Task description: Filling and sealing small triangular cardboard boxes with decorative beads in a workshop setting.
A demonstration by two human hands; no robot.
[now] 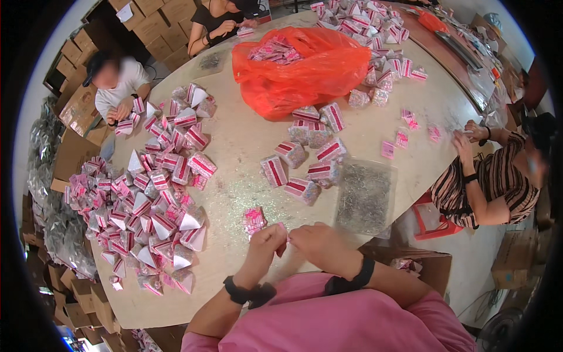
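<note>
Close to my body at the table's near edge, my left hand (265, 243) and my right hand (321, 243) meet with fingers closed. Between their fingertips shows a small pink piece (281, 226), like a printed card or packet; most of it is hidden by the fingers. Just beyond my left hand lies a small pile of pink printed cards (254, 220). A shallow clear tray (365, 196) full of thin, dark metal pieces sits beyond my right hand. Past my hands, several clear bags with pink-and-white tops (302, 189) stand in a loose group.
A large heap of similar bags (155, 193) covers the table's left side. Farther back stands a red plastic bag (299, 79) holding pink cards. Co-workers sit at the far left (120, 88), the back (220, 26) and the right (489, 176). Loose pink cards (402, 138) lie before the right one.
</note>
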